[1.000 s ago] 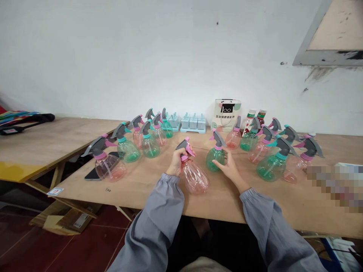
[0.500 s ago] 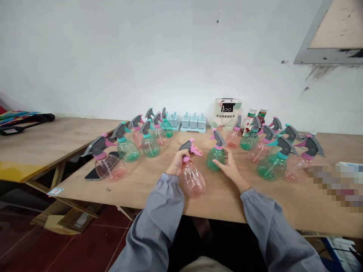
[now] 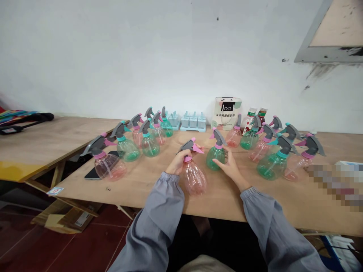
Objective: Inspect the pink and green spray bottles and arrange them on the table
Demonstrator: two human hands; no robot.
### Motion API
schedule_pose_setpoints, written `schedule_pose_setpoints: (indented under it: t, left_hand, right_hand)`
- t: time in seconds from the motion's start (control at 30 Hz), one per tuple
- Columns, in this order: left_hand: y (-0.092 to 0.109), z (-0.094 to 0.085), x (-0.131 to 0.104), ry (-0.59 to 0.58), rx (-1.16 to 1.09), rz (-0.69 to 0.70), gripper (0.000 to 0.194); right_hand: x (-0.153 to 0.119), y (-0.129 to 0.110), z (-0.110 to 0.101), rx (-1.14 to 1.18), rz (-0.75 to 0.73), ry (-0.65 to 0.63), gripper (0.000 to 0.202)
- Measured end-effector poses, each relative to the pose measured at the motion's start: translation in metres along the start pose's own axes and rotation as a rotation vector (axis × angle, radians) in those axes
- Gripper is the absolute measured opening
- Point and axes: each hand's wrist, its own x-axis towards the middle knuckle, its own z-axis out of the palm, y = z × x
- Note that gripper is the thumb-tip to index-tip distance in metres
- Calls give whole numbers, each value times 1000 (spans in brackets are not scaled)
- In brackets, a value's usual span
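My left hand is closed round the neck of a pink spray bottle, just below its grey trigger head with a pink lever. The bottle leans slightly, its base toward the table's front edge. To the right, my right hand grips the body of a green spray bottle with a pink collar and a grey and pink head. Its thumb lies across the front and the other fingers are mostly hidden behind. The two bottles stand close together with a small gap between them.
Several pink and green spray bottles stand at the left and right of the wooden table. A dark phone lies at the left. Pale blue popsicle moulds, a paper bag and two labelled bottles stand by the wall.
The pink spray bottle in my left hand has shifted slightly to the right and its head has tilted a little. My right hand and the green bottle have stayed practically still.
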Motion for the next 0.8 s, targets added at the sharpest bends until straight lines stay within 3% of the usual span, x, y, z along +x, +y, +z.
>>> schedule_pose_setpoints:
  t: [0.17,0.4,0.63,0.73,0.8]
  left_hand:
    - [4,2,-1,16,3,-14,16]
    - [3,3,-1,19,52,-9,35]
    - [4,3,-2,87,60,91,17]
    - [8,-9,-9,129,197,220,22]
    - [14,-27,-19,214,331,278,26]
  right_hand:
    - [0,-1,0,9,12,-11,80]
    - [0,3,0,19,29,-10,79]
    - [-1,0,0,25,30,-2,79]
    - [-1,-2,0,43,54,-8,80]
    - [-1,-3,0,52,59,-14,81]
